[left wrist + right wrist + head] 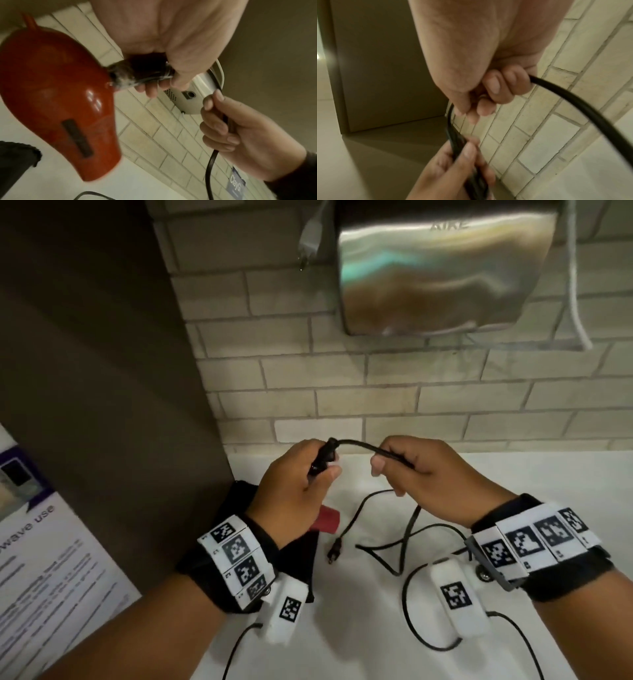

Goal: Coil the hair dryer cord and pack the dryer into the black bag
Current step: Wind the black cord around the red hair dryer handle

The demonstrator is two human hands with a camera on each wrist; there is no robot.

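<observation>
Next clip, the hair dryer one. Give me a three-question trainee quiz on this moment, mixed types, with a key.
1. True or false: the plug lies loose on the counter.
2. What does the left hand grip? A) the black bag B) the red hair dryer by its black handle C) the plug
3. Fill in: the right hand holds the ____.

Key: 1 true; 2 B; 3 cord
</observation>
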